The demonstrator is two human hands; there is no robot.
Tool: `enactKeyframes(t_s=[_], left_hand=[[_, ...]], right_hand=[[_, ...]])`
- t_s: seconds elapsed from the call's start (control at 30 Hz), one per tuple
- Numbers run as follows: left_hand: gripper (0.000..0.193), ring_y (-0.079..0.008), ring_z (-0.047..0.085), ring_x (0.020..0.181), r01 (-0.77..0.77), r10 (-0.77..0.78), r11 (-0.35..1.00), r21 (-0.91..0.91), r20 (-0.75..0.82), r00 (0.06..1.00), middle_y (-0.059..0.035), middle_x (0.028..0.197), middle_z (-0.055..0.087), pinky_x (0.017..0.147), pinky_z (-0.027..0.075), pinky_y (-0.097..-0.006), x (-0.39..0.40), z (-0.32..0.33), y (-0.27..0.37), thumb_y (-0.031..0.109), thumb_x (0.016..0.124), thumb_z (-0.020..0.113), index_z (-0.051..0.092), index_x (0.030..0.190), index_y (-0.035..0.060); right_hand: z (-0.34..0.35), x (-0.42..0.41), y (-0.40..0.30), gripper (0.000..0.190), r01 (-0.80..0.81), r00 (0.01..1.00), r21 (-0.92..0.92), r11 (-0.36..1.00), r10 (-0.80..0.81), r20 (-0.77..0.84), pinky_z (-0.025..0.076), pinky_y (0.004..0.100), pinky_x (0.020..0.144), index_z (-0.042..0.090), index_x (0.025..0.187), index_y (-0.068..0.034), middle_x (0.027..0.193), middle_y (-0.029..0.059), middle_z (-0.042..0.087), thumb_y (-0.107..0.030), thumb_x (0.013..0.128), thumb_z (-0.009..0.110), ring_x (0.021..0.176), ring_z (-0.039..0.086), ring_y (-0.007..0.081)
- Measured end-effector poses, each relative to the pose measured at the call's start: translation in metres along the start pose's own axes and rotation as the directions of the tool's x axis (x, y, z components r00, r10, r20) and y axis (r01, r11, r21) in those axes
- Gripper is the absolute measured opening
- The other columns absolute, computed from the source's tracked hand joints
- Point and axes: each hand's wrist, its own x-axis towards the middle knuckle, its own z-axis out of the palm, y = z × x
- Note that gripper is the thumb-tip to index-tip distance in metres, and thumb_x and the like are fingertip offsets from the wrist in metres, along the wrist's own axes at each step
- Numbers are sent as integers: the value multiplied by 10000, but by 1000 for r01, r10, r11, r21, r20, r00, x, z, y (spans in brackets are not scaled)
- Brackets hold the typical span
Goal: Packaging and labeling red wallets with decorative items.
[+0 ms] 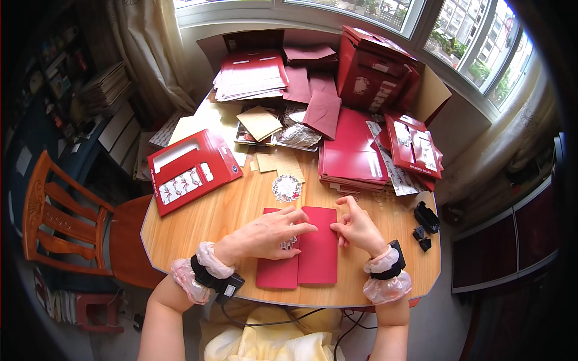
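Observation:
A red folded card (318, 266) with two front panels lies on the wooden table before me. My left hand (271, 232) rests over its left panel, palm down with fingers spread. Beneath that hand a paper wreath cutout (289, 243) shows in part; the rest is covered. At the card's right edge is my right hand (359, 228), index finger raised and bent, thumb tip by the edge. Whether it pinches anything is too small to tell. Just beyond the card lies another round wreath cutout (287, 188) with a red flower.
Beige paper sheets (289, 164) lie past the cutout. A red windowed package (194, 171) is at left, stacked red cards (352, 149) at right. Behind are a tray of cutouts (298, 135) and a red box (375, 72). Small black cases (426, 217) sit at the right edge.

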Motion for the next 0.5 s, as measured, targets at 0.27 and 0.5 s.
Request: enactKeyframes(t_s=[0.27,0.5], left_hand=[[434,-323,533,1164,-78,81,996,-48,61,995,-121,1307,538,1037,452,-422,-2,8,-8,121,846,651,623,1277,88],[416,-317,543,1119,-79,81,996,-51,34,996,-109,1288,553,1019,464,-430,-4,9,-11,169,880,680,626,1289,117]], right_hand=[[-6,11,-2,154,276,945,-143,950,-296,-141,496,296,509,615,1001,37,668,95,653,-27,881,687,549,642,150],[10,72,-48,58,579,718,-469,667,-689,-95,513,419,730,652,879,35,850,175,639,-19,866,634,829,645,369]])
